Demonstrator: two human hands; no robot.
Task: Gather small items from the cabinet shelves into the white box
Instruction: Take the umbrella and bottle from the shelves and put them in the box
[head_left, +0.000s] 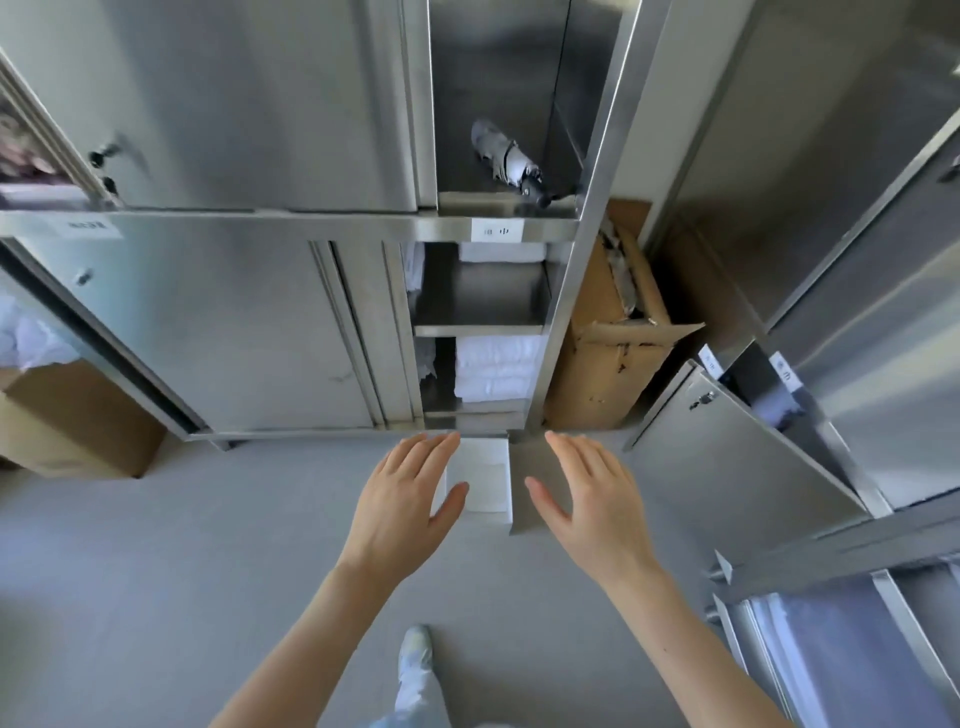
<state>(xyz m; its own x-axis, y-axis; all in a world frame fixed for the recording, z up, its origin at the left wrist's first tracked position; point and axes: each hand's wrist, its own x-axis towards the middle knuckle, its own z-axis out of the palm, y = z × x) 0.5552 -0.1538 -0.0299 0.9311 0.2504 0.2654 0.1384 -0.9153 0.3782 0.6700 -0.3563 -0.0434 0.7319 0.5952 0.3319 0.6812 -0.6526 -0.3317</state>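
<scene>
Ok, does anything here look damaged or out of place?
Yes. The cardboard box wedged beside the cabinet is torn, one flap bent outward. A folded umbrella lies tilted on the upper shelf, odd above shelves of folded towels.

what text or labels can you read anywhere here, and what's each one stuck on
"巾" is the second character on the white label on the cabinet rail above the towels; its first character is too blurred to read.
Label on the left rail: dark print, too blurred to read.
Two small tags on the right cabinet: characters too small to read.
The white box shows no text.
</scene>
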